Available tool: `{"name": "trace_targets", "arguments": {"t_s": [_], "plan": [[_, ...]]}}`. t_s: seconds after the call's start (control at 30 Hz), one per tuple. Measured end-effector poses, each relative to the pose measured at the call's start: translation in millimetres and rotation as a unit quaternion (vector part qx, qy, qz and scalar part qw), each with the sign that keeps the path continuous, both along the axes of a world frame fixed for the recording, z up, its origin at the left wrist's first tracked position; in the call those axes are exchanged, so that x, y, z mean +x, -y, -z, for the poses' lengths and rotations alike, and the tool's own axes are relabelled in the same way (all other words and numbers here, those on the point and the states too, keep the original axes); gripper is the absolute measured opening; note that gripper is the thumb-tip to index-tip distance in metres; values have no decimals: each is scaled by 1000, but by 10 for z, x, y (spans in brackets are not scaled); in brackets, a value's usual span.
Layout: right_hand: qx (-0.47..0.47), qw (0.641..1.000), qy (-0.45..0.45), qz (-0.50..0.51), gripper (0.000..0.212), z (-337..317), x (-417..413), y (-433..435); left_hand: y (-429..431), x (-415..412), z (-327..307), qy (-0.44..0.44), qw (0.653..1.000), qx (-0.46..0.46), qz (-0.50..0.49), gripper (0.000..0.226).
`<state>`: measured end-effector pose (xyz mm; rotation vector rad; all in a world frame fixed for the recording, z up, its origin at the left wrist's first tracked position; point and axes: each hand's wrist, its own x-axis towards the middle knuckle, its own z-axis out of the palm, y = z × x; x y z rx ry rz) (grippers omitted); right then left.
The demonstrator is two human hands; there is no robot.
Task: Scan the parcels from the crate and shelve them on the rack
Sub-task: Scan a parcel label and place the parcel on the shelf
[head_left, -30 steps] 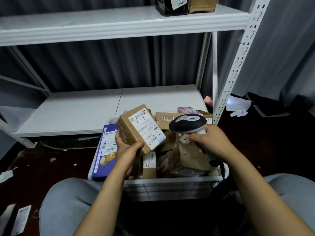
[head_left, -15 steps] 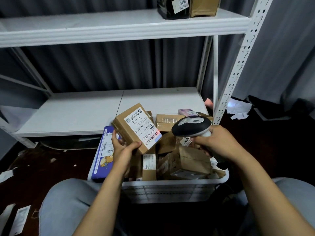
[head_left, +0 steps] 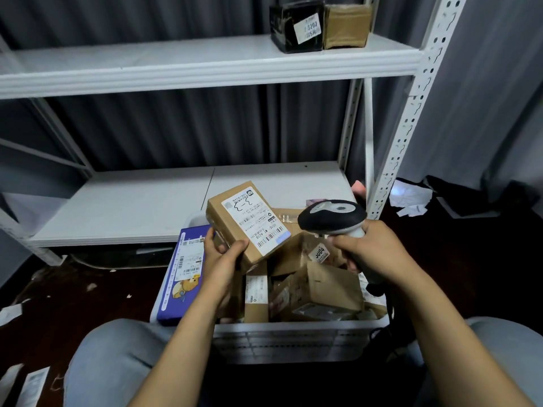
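Here left hand [head_left: 219, 259] grips a box [head_left: 244, 221], right hand [head_left: 370, 251] the scanner [head_left: 332, 215], over parcel-crammed crate [head_left: 293, 339].

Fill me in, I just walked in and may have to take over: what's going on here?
A seated person holds a labelled cardboard parcel in the left hand above the white crate. The right hand grips a barcode scanner, its head close beside the parcel's label. The crate holds many more parcels. A black parcel and a brown parcel stand on the rack's upper shelf.
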<state>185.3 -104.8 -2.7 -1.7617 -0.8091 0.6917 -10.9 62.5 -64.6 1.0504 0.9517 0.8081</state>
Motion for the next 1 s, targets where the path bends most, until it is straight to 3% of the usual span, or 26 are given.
{"name": "trace_targets", "arguments": {"t_s": [0.23, 0.43, 0.7, 1.0], "plan": [[104, 986, -65, 112, 17, -289, 236, -161, -15, 527, -632, 69, 994, -48, 74, 27], [171, 967, -72, 177, 18, -703, 662, -285, -115, 1202, -1366, 81, 986, -55, 137, 24], [233, 946, -24, 224, 18, -1446, 1277, -482, -323, 2106, -2273, 93, 981, -1, 172, 42], [224, 938, 24, 264, 16, -1773, 2048, -974, -679, 2903, -2732, 101, 968, 39, 226, 21]]}}
